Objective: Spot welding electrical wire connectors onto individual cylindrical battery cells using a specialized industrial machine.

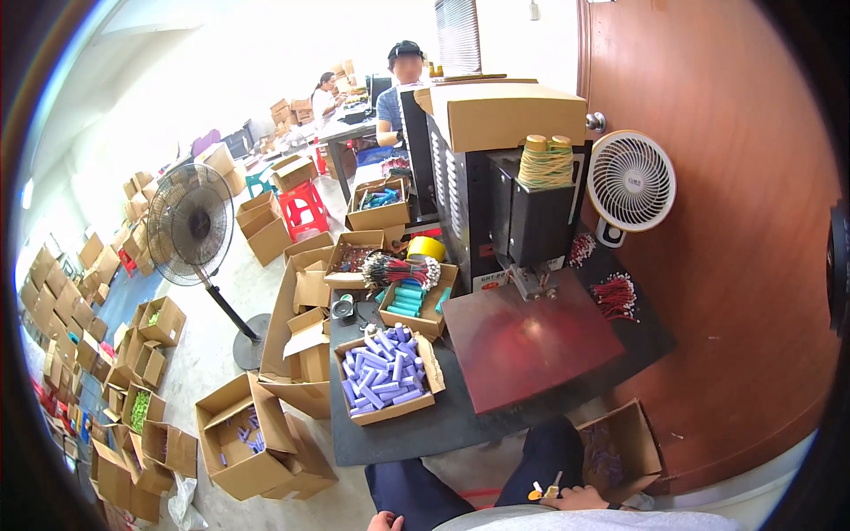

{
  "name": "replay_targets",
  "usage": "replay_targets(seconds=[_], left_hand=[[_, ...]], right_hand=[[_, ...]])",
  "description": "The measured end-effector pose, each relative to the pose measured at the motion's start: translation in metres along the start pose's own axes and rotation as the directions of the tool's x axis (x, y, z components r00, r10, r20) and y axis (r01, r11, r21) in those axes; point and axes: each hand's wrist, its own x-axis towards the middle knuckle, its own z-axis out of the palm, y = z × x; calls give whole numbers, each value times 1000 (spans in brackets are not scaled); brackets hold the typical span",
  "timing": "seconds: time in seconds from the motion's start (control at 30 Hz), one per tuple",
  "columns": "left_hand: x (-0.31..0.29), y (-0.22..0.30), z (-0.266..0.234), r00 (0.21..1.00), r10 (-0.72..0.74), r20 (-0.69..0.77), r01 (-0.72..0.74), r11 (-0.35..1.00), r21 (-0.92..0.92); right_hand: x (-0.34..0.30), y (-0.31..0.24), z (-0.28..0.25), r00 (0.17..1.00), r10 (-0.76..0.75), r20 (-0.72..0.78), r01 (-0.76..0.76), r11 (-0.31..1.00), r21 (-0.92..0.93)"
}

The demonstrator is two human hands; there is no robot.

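Right hand [580,498] rests on the right knee at the bottom edge, fingers closed on a small part [542,489] – yellow and white bits with a short dark stem, too small to identify. It pokes out leftward from the fingers, over the knee. Left hand [383,522] is only a sliver of knuckles at the bottom edge; can't tell if it's clenched or released, nothing seen in it.

Handling, my read: the part looks tiny and light, likely rigid plastic with a thin lead. Pinch at the body, not the stem – the stem would bend or slip.

Around:
- Open box [624,451] just right of the knee, purplish pieces inside.
- Counter [460,416] with dark mat ahead; red plate [531,341] sits on it under the press [531,221].
- Box of purple tubes [385,376] near the counter's front left, box of teal tubes [416,301] behind it with a wire bundle [398,270] on top.
- Red wire bunches [615,296] right of the plate; small white fan [630,181] on the wall side.
- Floor fan [190,226] and many open cartons [243,438] to the left.

In the way: the press head hangs low over the plate's back edge, and the purple box crowds the left approach. The plate's front is bare.
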Motion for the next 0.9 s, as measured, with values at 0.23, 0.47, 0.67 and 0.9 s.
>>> replay_targets(seconds=[0.23, 0.47, 0.67, 0.9], left_hand=[[-4, -1, 5, 999, -10, -33, 12, 999, 32], [-4, 13, 4, 999, -47, 3, 46, 992, 114], [-4, 11, 3, 999, 19, -30, -14, 990, 142], [-8, 0, 9, 996, 47, -75, -37, 991, 132]], right_hand=[[-41, 42, -5, 989, -2, 146, 2, 1000, 2], [-36, 50, -11, 954, -191, -231, 239, 951, 199], [-6, 28, -18, 971, -196, -136, 220, 957, 188], [12, 31, 2, 971, -227, -70, 233, 968, 94]])
